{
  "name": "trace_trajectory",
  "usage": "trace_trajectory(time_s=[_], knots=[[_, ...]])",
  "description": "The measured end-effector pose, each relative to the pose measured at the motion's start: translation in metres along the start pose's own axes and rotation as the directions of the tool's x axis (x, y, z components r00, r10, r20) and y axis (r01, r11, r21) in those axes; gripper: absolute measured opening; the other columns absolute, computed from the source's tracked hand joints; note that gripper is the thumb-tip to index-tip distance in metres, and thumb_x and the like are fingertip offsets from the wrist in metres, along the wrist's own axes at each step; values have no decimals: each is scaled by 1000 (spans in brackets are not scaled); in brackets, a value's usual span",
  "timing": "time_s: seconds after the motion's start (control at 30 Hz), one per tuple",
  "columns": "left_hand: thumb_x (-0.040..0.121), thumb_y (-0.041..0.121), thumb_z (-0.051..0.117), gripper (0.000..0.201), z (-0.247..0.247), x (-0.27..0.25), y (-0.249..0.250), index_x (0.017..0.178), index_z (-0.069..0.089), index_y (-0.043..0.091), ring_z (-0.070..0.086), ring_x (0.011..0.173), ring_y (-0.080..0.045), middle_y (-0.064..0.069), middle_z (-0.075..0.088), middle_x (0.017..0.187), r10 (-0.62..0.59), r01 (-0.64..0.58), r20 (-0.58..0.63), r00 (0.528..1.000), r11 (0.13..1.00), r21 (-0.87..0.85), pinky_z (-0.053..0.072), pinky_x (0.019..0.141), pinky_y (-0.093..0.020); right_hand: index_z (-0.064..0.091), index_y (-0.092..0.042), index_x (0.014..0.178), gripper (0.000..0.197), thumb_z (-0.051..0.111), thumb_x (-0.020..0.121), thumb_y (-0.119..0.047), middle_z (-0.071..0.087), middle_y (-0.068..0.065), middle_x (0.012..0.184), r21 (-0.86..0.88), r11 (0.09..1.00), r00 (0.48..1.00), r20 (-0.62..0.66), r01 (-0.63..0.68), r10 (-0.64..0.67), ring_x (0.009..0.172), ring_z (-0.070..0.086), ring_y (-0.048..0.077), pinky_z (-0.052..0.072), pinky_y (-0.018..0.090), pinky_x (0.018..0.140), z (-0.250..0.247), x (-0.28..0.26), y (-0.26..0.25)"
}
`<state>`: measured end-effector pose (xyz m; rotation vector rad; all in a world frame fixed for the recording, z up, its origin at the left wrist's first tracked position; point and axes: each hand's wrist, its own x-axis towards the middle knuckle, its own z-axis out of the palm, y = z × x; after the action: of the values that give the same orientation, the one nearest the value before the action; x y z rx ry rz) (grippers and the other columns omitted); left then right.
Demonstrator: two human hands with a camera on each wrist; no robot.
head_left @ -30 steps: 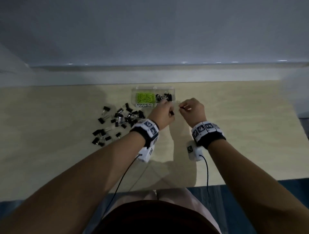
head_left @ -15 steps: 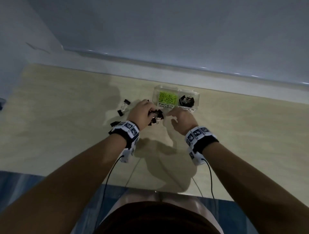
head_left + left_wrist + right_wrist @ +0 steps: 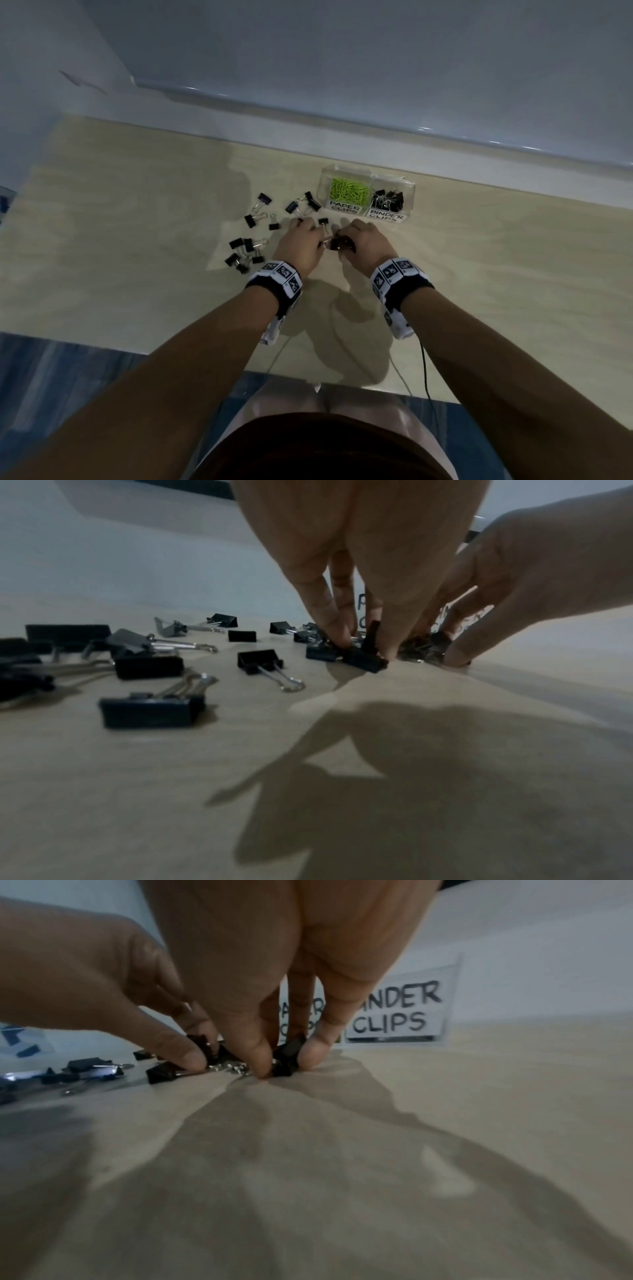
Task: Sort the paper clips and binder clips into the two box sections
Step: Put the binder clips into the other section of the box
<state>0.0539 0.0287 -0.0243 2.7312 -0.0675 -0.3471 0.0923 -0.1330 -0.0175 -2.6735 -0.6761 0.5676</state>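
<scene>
Nearest, two bare forearms reach out over the pale counter [image 3: 479, 274], each wrist wrapped in a black band with white marker squares. The left hand [image 3: 303, 245] and the right hand [image 3: 364, 243] meet side by side at the centre, fingers pointing down onto a small heap of binder clips [image 3: 340, 244]. The left fingertips [image 3: 337, 631] pinch and press black clips against the wood, one clip standing tilted between finger and thumb. The right hand is clamped on another black clip [image 3: 289, 1054], thumb and fingertip closing on it from either side, silver wire handles lying just under the thumb.

Out at nine to eleven o'clock from the hands, loose binder clips [image 3: 251, 240] lie scattered — black bodies, wire handles splayed, some touching, some apart.

Farther off, at about one o'clock, stands a clear box [image 3: 409, 186] with two sections. The left section, labelled PAPER CLIPS, holds green paper clips [image 3: 348, 190]; the right, labelled BINDER CLIPS, holds a bunch of black clips [image 3: 388, 200].

Beyond the box a white ledge runs along the counter's far edge, under a grey wall.
</scene>
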Motion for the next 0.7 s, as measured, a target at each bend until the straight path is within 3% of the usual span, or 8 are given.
trace_trajectory(time_s=[0.13,0.23,0.3,0.37,0.47,0.57,0.7], knots=[[90,13,52,22,4,-7,0,107,64,5,45,110,-35,-13,56,116,98,-98,20,995,995,-30,34,96,-37,64,-13,106,28,65,79,-17,59,11,102,78,995,993,-101,-57,65,91,52,34,49,42,78,8,-23,19],[89,15,55,18,6,-12,1,101,65,7,47,106,-32,-10,58,113,99,-98,8,995,993,-63,42,92,-40,67,-9,87,12,68,76,-13,58,12,88,157,986,980,-183,-50,79,78,56,35,51,40,66,15,-38,31],[87,18,60,14,7,-16,0,95,67,10,46,107,-29,-7,57,111,97,-99,-27,995,993,-68,48,85,-41,66,-8,80,8,69,75,-12,57,11,86,190,979,977,-185,-69,104,75,56,34,51,38,65,18,-47,35],[83,23,66,11,5,-18,-1,89,68,14,42,109,-27,-3,53,114,81,-84,-79,994,996,-29,48,80,-36,66,-9,77,7,71,74,-13,56,9,87,222,970,975,-170,-103,143,75,56,32,50,36,67,18,-52,36],[80,21,69,11,3,-16,-2,88,67,14,41,108,-28,-2,49,120,-29,22,-66,997,994,-104,40,85,-33,67,-12,75,8,75,71,-13,54,4,85,291,945,968,-148,-151,200,72,54,25,46,29,67,15,-56,36],[79,14,70,10,5,-15,-1,87,66,11,49,101,-23,-4,52,110,-77,68,-40,996,979,-193,44,90,-32,67,-14,70,11,77,69,-10,52,-1,82,346,924,963,-150,-162,225,70,54,22,42,25,66,11,-60,35],[78,10,70,8,6,-16,1,85,66,8,55,88,-15,-4,52,103,-75,59,-48,996,962,-266,47,85,-25,68,-10,67,12,73,66,1,61,6,78,419,904,921,-316,-80,227,66,60,24,53,33,64,-2,-66,39]])
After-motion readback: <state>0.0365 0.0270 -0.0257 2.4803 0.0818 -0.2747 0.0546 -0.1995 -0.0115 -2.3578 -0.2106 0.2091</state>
